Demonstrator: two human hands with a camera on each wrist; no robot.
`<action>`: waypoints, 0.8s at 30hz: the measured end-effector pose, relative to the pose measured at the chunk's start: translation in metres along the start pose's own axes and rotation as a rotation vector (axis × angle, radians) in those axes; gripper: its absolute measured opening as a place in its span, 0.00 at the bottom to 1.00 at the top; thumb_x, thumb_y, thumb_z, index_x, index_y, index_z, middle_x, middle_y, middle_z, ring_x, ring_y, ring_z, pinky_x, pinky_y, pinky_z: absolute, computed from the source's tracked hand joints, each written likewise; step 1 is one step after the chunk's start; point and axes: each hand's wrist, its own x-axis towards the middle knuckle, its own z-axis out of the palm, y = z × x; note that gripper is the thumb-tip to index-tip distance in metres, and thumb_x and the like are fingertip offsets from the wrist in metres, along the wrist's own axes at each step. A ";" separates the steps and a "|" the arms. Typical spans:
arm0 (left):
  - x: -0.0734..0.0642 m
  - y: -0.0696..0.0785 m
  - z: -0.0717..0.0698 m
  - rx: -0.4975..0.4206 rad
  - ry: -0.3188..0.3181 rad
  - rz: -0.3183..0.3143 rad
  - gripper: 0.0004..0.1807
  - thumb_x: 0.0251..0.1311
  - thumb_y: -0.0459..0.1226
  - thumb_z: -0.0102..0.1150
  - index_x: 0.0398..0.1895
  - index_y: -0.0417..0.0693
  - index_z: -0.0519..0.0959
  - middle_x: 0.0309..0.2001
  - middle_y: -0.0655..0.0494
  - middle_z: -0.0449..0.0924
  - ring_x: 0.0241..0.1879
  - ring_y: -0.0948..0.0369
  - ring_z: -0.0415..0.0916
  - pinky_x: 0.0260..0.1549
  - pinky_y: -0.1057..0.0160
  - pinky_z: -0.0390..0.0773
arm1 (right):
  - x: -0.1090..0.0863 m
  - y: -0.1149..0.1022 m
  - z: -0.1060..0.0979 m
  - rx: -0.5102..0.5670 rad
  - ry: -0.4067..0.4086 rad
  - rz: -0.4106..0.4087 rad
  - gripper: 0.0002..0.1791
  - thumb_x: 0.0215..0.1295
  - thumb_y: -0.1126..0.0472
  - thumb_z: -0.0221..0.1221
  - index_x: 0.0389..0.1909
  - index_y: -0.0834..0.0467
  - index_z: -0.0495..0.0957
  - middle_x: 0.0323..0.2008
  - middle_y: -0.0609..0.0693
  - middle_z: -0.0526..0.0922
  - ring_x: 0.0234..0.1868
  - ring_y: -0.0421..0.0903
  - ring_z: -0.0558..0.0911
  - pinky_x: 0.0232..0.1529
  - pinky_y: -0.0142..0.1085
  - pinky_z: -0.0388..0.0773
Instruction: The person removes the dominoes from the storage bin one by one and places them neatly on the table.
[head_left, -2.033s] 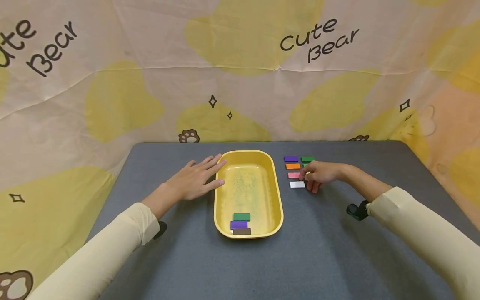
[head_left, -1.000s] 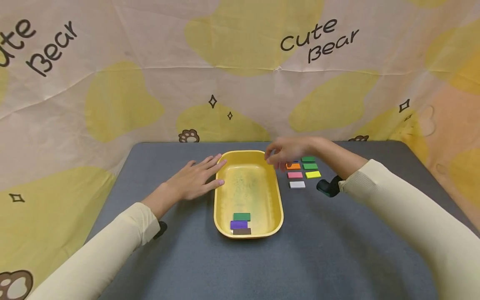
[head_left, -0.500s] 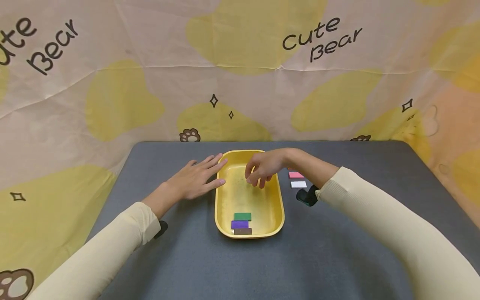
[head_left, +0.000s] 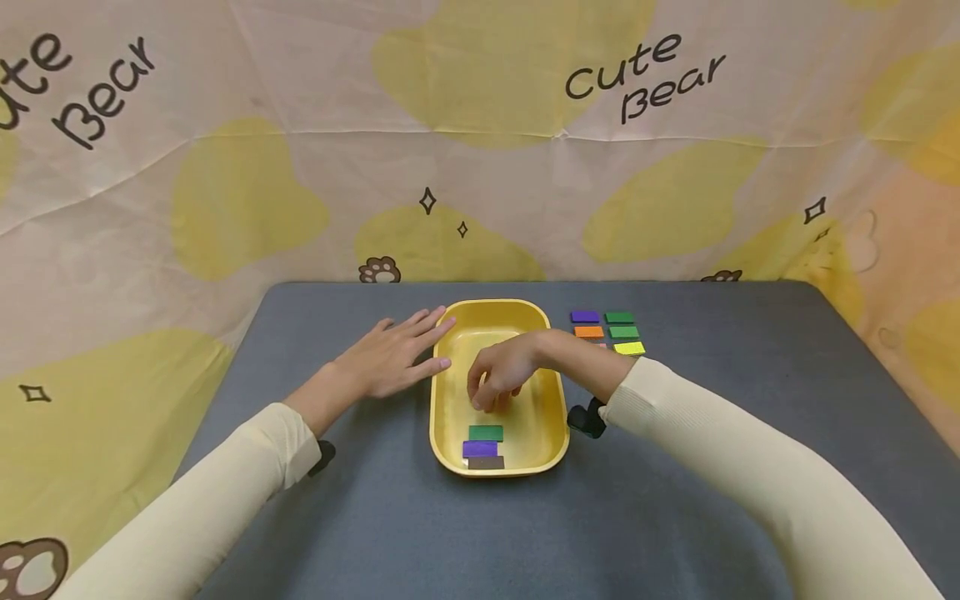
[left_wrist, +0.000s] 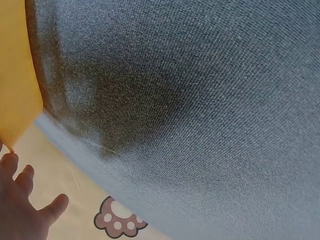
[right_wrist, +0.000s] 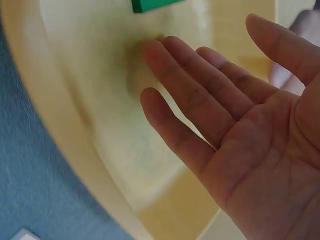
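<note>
A yellow tray (head_left: pixel 558 454) stands on the table, with a green tile (head_left: pixel 486 433), a purple tile (head_left: pixel 480 449) and a dark brown tile (head_left: pixel 486 462) lying at its near end. My left hand (head_left: pixel 390 358) rests on the tray's left rim with its fingers spread. Inside the tray, my right hand (head_left: pixel 504 371) reaches down just beyond the green tile. The right wrist view shows the fingers of that hand (right_wrist: pixel 220 120) loosely extended, its thumb apart, and nothing held. The corner of a green tile (right_wrist: pixel 155 4) shows past the fingertips there.
Right of the tray lie loose tiles: purple (head_left: pixel 585 317), orange (head_left: pixel 588 332), yellow (head_left: pixel 628 348) and two green (head_left: pixel 619 318). The right arm mostly covers a pink one. A white tile's corner (right_wrist: pixel 25 235) shows in the right wrist view. A printed cloth (head_left: pixel 480 167) hangs behind the table (head_left: pixel 337 517).
My right hand has moved left from the loose tiles, over the tray's rim, and down into the tray toward its near end. The left hand has stayed on the rim.
</note>
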 end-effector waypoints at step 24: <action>-0.001 -0.001 0.001 0.001 0.005 0.010 0.40 0.73 0.63 0.36 0.81 0.57 0.47 0.80 0.53 0.43 0.77 0.49 0.47 0.66 0.32 0.54 | 0.010 -0.012 0.011 0.049 -0.040 0.034 0.11 0.73 0.55 0.56 0.50 0.54 0.76 0.40 0.56 0.82 0.41 0.53 0.84 0.50 0.46 0.79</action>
